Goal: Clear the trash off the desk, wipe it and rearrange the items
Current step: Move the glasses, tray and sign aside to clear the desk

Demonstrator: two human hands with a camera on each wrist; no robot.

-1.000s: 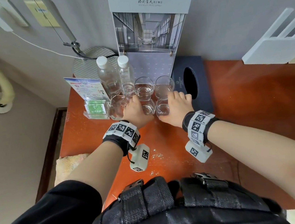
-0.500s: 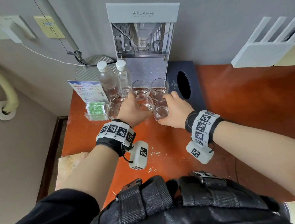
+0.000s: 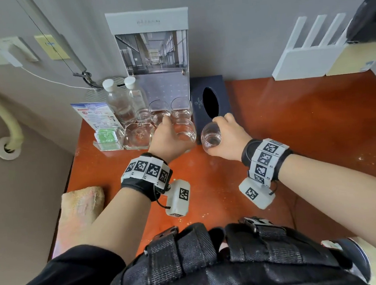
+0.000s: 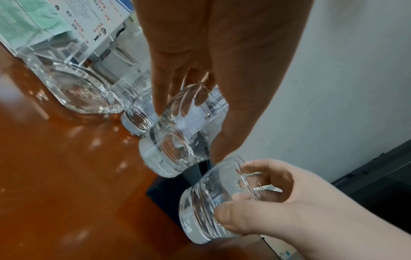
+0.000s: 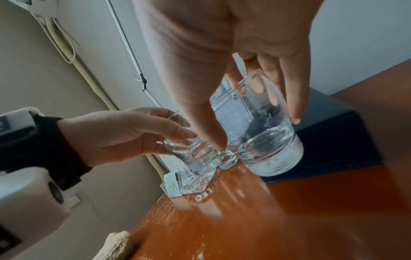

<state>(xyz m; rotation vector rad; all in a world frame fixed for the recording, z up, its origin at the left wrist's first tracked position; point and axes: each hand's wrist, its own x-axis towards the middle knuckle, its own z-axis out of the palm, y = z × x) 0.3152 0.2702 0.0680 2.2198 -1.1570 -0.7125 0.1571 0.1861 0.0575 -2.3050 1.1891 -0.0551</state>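
Note:
Several clear drinking glasses stand at the back of the orange desk (image 3: 295, 133). My left hand (image 3: 170, 137) grips one front glass (image 3: 187, 132) from above, fingers round its rim; the left wrist view shows that hand (image 4: 189, 132) and its glass (image 4: 175, 146) tilted, and I cannot tell whether the glass touches the desk. My right hand (image 3: 225, 134) holds a second glass (image 3: 210, 137) lifted and tilted just in front of the dark tissue box (image 3: 210, 101). The right wrist view shows thumb and fingers of that hand (image 5: 255, 132) round the raised glass (image 5: 271, 146). Two more glasses (image 3: 159, 110) stand behind.
Two water bottles (image 3: 120, 102), a glass ashtray (image 3: 138, 135), an acrylic holder with green packets (image 3: 107, 139) and a sign card (image 3: 96, 114) crowd the back left. A calendar (image 3: 152, 54) leans on the wall. A cloth (image 3: 83, 203) lies at the left edge; a white router (image 3: 307, 61) sits back right.
My right hand has lifted its glass off the desk and drawn it right, away from the cluster. My left hand stays on the neighbouring glass.

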